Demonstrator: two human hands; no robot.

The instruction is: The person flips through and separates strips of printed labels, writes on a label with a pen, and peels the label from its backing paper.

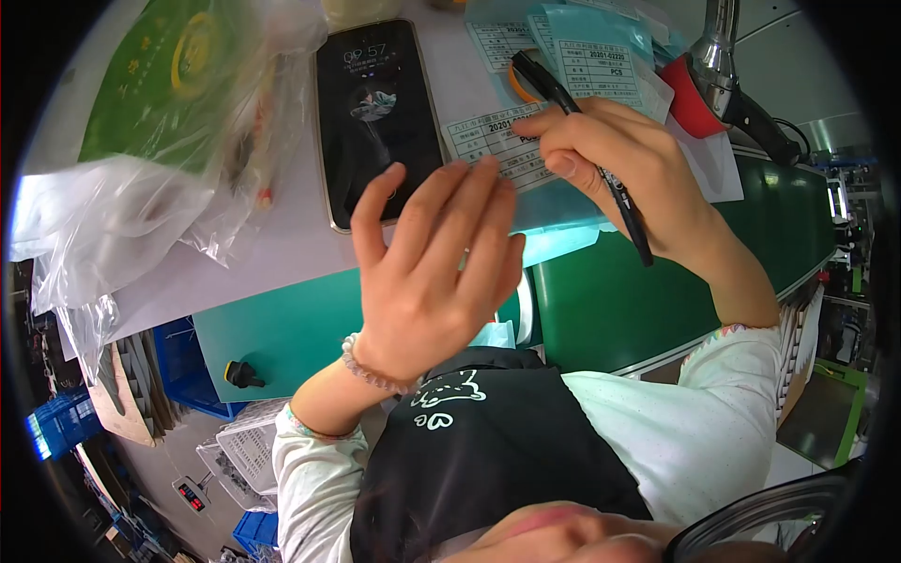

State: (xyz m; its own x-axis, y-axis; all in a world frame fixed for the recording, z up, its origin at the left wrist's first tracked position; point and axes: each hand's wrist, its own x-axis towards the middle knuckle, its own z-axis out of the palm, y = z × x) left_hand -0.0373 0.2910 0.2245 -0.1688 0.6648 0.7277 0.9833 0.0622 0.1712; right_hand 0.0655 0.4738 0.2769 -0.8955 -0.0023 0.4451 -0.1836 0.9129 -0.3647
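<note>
My right hand [629, 174] has its fingers wrapped round a black pen [624, 206], which slants across it. A fingertip of that hand lies over a printed label [488, 141] with rows of text. My left hand [436, 249], a beaded bracelet at its wrist, is palm down with its fingers spread. Its fingertips are at the lower edge of the same label and over the bottom of a black smartphone [366, 103] whose lit screen reads 09:57. Whether those fingers press on the phone or hover cannot be seen. More labels on light-blue backing [601, 61] lie beyond the pen.
An orange ring-shaped object [523, 80] is partly behind the pen. Clear plastic bags and a green printed package [150, 84] cover the left side. A red and metal tool with a black handle [699, 94] stands at upper right. The green table surface [619, 291] lies nearer my body.
</note>
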